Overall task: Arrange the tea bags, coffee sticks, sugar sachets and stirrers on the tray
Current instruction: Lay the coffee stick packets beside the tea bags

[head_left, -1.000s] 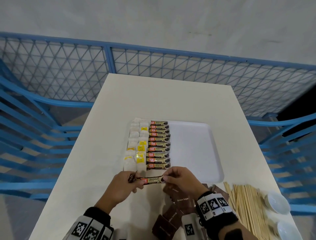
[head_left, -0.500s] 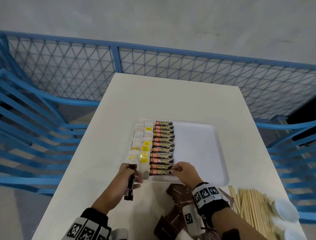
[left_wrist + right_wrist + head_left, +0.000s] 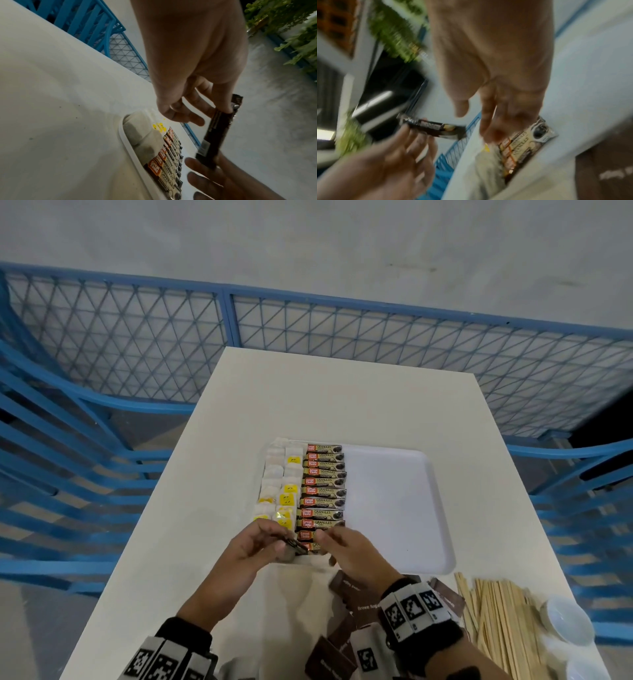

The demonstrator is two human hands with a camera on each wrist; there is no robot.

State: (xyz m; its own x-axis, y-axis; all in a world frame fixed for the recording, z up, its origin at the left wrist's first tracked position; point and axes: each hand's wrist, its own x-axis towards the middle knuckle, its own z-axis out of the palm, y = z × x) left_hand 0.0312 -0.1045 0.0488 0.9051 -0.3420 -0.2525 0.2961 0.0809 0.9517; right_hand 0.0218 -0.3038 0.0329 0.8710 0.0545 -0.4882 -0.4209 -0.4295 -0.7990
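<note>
A white tray (image 3: 394,508) holds tea bags (image 3: 277,484) in two columns at its left and a column of coffee sticks (image 3: 323,484) beside them. My left hand (image 3: 274,537) pinches one dark coffee stick (image 3: 296,546) by its end, just above the tray's near left corner; the same stick (image 3: 216,132) points towards my other hand. My right hand (image 3: 325,537) is open, its straight fingers (image 3: 488,121) touching the nearest sticks of the column. Brown sugar sachets (image 3: 356,594) and wooden stirrers (image 3: 496,621) lie on the table in front of the tray.
The tray's right half is bare. Two small white bowls (image 3: 565,619) stand at the table's near right corner beside the stirrers. A blue mesh fence (image 3: 308,330) runs behind and around the white table (image 3: 342,398).
The stick both hands held a second ago now lies at the near end of the column. My left hand has swung a second dark stick from hanging upright towards my right hand.
</note>
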